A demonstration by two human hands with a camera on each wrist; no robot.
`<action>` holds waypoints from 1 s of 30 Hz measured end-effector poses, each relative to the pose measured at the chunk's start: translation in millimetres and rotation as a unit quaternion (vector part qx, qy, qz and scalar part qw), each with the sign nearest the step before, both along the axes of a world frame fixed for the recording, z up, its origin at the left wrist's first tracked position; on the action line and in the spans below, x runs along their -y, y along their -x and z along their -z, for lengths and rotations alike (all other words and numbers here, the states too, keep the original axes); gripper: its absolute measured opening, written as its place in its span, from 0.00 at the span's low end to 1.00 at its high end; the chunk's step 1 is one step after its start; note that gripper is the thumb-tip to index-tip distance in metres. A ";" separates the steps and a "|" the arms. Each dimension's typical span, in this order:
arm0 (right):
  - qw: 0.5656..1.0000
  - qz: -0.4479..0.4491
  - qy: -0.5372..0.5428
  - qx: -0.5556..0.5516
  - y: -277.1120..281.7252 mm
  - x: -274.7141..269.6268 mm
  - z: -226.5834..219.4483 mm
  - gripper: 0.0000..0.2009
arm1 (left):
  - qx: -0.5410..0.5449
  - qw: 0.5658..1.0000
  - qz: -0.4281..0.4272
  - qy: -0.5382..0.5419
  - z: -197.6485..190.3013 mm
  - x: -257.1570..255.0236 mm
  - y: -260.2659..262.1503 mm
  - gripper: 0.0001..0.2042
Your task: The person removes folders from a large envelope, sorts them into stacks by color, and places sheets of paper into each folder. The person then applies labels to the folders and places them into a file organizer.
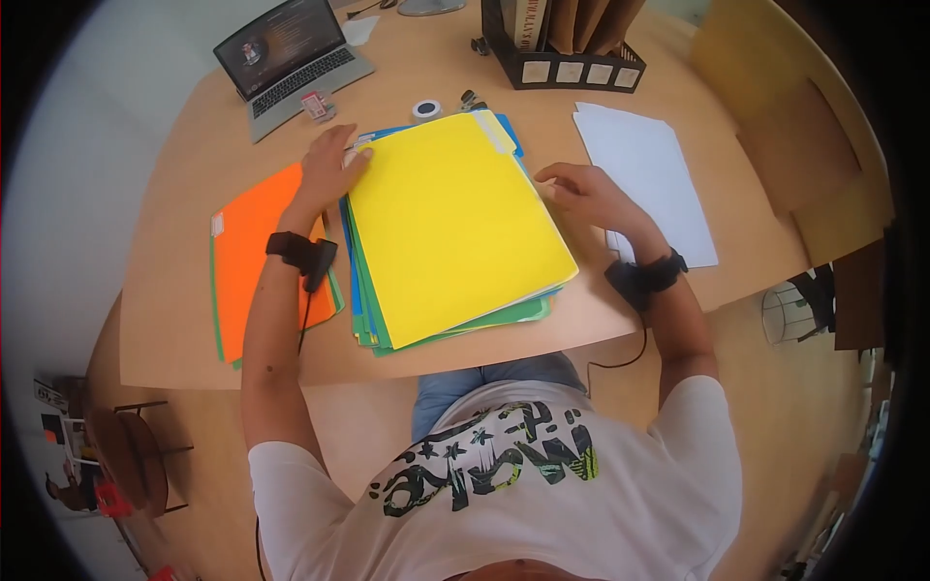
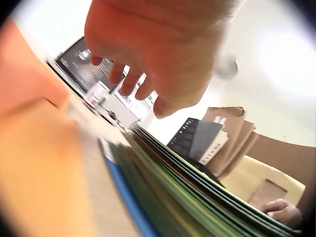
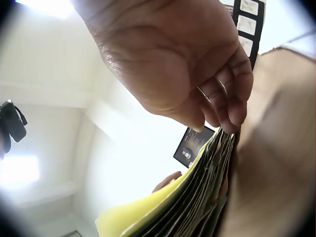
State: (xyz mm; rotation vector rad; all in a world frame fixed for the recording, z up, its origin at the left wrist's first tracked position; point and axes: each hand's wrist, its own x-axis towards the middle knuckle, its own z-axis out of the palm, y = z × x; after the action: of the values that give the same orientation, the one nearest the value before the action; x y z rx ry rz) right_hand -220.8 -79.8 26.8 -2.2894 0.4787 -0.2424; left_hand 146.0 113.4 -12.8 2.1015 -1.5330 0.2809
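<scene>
A yellow file folder (image 1: 455, 228) tops a thick stack of green and blue folders near the table's front edge. By the stack's upper left corner is my left hand (image 1: 332, 172), its fingers extended and its thumb at the folder's edge. My right hand (image 1: 593, 197) is at the right side of the stack with its fingers loosely bent. In the right wrist view the fingertips are right at the edges of the stacked folders (image 3: 205, 182). Left of the stack lies an orange folder (image 1: 257, 257) over green ones, partly under my left forearm.
White sheets (image 1: 644, 179) lie to the right. Behind the stack are an open laptop (image 1: 300, 73), a small red-and-white box (image 1: 317, 106), a roll of tape (image 1: 426, 109) and a black organizer (image 1: 578, 73) with books and brown folders. A yellow chair (image 1: 785, 126) stands at the right.
</scene>
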 end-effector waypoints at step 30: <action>0.990 0.015 -0.128 0.060 -12.2 -5.1 25.9 0.15 | -0.068 0.997 0.013 -0.047 -1.8 -1.0 27.7 0.28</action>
State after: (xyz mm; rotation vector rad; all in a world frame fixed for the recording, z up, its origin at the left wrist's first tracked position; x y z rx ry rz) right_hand -208.6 -74.7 0.9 -2.0072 0.4539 -0.3127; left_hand 118.3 114.4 -11.0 2.1237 -1.5176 0.0569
